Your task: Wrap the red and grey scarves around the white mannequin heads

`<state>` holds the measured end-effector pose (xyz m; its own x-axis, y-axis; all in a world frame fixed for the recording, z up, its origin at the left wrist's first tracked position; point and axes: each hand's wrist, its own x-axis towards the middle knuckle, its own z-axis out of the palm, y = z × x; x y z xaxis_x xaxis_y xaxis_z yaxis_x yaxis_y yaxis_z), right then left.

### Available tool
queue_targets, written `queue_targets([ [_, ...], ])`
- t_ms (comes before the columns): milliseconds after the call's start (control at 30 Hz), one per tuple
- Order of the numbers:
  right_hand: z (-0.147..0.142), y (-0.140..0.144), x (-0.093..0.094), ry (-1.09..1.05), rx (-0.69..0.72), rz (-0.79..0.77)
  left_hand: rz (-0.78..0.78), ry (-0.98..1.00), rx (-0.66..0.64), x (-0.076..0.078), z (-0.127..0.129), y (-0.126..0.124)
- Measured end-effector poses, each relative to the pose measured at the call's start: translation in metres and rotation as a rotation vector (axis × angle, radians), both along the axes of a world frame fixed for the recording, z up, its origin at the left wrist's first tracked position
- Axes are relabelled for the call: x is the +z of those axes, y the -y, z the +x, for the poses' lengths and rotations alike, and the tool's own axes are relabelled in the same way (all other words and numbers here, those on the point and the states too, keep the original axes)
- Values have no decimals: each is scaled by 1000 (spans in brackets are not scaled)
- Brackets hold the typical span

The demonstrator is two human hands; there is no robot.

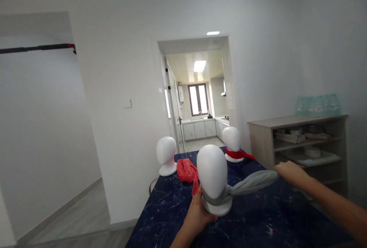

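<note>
A white mannequin head (211, 171) stands near me on the dark blue marbled table (258, 221), with a grey scarf (249, 185) wrapped round its neck. My left hand (198, 212) presses against the base of this head on its left side. My right hand (289, 171) grips the scarf's free end and holds it stretched out to the right, above the table. A loose red cloth (187, 171) lies behind the near head. Farther back stand a bare white head (166, 154) on the left and a white head wearing a red scarf (233, 144) on the right.
A wooden shelf unit (301, 141) with dishes and boxes stands to the right, with packed water bottles (318, 105) on top. An open doorway (197, 98) behind the table leads to a kitchen. The table's left edge drops to wood flooring.
</note>
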<state>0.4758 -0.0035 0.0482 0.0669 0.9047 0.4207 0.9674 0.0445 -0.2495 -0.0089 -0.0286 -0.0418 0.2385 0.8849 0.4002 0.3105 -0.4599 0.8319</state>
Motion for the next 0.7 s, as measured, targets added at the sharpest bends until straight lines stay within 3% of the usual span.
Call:
queue_targets([
  [100,-6,-12,-10,68,49,-107,14,-32,29,-6,-1,-3],
  [200,-41,-14,-31,54,16,-208,37,-51,52,-12,-2,-7],
  [267,-81,-8,-46,-12,106,-177,43,-68,65,-15,-3,-8],
  [367,-156,9,-67,-338,428,-31,64,-109,78,-17,-3,-10],
  [433,-205,19,-77,-521,506,32,85,-130,88,-18,-3,-11],
  [567,-269,18,-86,-625,323,150,125,-193,88,-20,-4,-13],
  [700,-282,1,-97,-660,212,242,99,-270,69,-19,-5,-11],
])
